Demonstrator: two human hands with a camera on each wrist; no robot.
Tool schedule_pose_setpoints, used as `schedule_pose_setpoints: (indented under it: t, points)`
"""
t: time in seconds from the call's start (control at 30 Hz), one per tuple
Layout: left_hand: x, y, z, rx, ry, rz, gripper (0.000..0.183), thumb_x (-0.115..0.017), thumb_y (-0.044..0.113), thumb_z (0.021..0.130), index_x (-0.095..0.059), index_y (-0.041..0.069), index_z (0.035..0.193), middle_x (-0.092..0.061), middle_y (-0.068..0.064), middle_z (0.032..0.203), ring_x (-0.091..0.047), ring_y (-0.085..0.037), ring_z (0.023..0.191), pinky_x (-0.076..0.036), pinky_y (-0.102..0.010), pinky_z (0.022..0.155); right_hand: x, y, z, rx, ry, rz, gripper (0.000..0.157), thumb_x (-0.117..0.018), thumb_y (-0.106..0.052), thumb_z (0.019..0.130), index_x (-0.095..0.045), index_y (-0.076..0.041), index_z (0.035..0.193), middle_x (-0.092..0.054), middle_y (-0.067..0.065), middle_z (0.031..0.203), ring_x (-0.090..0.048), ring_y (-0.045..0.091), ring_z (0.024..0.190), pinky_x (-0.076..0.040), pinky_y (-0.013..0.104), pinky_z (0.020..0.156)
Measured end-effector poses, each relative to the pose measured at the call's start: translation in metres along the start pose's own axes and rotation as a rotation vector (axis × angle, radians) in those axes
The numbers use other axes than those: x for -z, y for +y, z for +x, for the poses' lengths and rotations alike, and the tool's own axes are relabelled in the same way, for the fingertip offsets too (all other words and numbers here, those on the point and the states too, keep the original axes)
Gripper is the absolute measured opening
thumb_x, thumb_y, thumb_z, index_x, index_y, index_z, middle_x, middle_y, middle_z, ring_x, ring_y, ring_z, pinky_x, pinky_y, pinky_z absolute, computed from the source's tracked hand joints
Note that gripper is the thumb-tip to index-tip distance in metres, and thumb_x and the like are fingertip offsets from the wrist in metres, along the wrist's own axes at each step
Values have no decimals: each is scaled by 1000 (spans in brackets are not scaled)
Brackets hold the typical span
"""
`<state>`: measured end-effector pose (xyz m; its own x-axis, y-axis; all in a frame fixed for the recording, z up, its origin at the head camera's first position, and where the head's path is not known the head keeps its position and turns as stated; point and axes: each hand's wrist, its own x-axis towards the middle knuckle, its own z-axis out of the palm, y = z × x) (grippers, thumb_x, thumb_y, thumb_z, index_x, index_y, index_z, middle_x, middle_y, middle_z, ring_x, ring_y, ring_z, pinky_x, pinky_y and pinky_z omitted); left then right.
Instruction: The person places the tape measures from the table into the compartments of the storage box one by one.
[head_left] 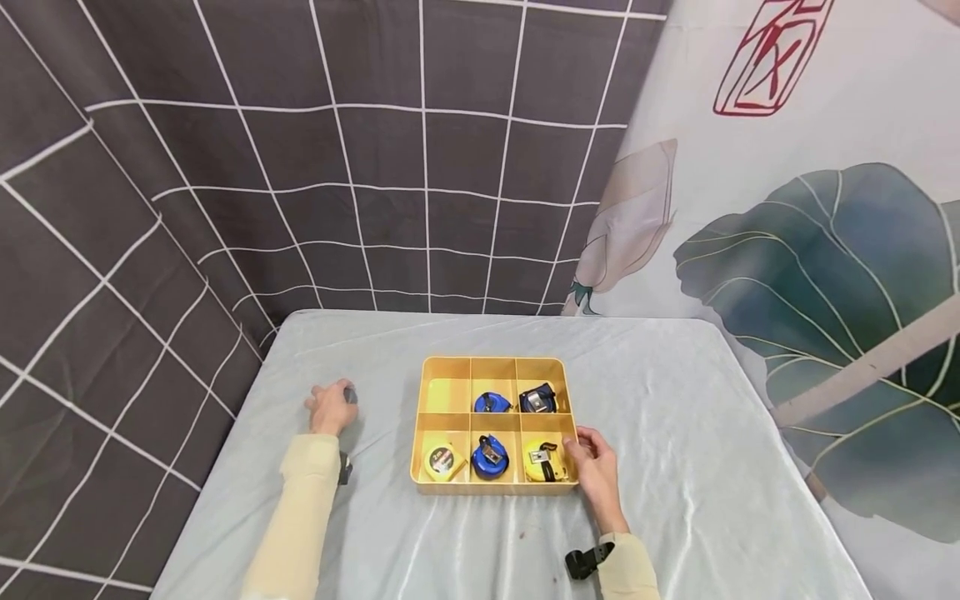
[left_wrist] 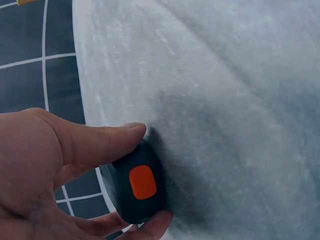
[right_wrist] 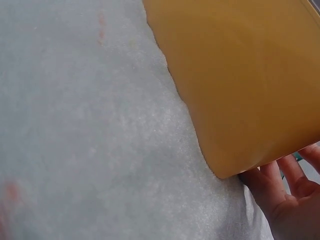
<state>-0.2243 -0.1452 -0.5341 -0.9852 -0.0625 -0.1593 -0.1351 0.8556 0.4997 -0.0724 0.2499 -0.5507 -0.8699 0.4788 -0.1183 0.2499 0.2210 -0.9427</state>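
My left hand (head_left: pixel 332 408) grips a dark tape measure (left_wrist: pixel 136 182) with an orange button, thumb on one side and fingers on the other, left of the tray. The right hand (head_left: pixel 597 477) holds the right edge of a yellow divided tray (head_left: pixel 492 490). Inside the tray's back row are a blue tape measure (head_left: pixel 491 403) in the middle and a dark navy one (head_left: pixel 538 399) at the right. Along the front row lie a yellow tape measure (head_left: pixel 442 462), a blue one (head_left: pixel 490 457) and, nearest my right hand, a yellow one (head_left: pixel 543 461) with a black strap.
A pale grey-blue cloth (head_left: pixel 652 400) covers the table under the tray. Dark cloth with white grid lines (head_left: pixel 375 225) hangs behind and at the left. A white cloth printed with large leaves (head_left: pixel 817 250) hangs at the right.
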Motion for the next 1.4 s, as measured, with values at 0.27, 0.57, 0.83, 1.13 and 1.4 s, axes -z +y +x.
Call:
schedule_pose_setpoints:
  t: [0.27, 0.57, 0.83, 1.13, 1.4]
  points:
    - [16, 16, -7, -15, -37, -2, 47, -53, 4, 78, -52, 0, 125, -38, -37, 117, -37, -47, 96, -42, -52, 72, -2, 2, 1, -7, 3, 27, 29, -61, -13, 84, -60, 0, 110, -60, 14, 96, -55, 11, 78, -44, 19, 68]
    - [31, 53, -19, -111, -69, 6, 53, -57, 6, 75, -54, 5, 128, -41, -33, 116, -41, -45, 99, -43, -52, 77, 0, 0, 2, -19, 4, 9, 28, -61, -14, 84, -60, 0, 108, -60, 14, 97, -54, 12, 79, -43, 19, 69]
    - [35, 85, -31, -235, -104, 40, 55, -64, 11, 74, -55, 13, 128, -47, -23, 111, -45, -35, 96, -45, -43, 72, -1, 0, 1, -36, 11, 43, 28, -62, -12, 84, -60, 1, 108, -60, 15, 96, -53, 11, 78, -43, 20, 69]
    - [37, 118, -37, -389, -127, 69, 54, -68, 10, 71, -59, 16, 124, -52, -16, 106, -49, -30, 93, -47, -39, 71, -4, 1, 0, -50, 10, 38, 29, -63, -14, 84, -60, 0, 109, -60, 14, 97, -54, 10, 78, -44, 19, 69]
    - [23, 139, -33, -510, -179, 54, 57, -76, 7, 65, -64, 18, 119, -54, -13, 97, -48, -24, 85, -44, -33, 68, -1, 0, 1, -49, 1, 58, 30, -63, -14, 84, -59, 2, 109, -59, 15, 98, -54, 10, 79, -44, 18, 70]
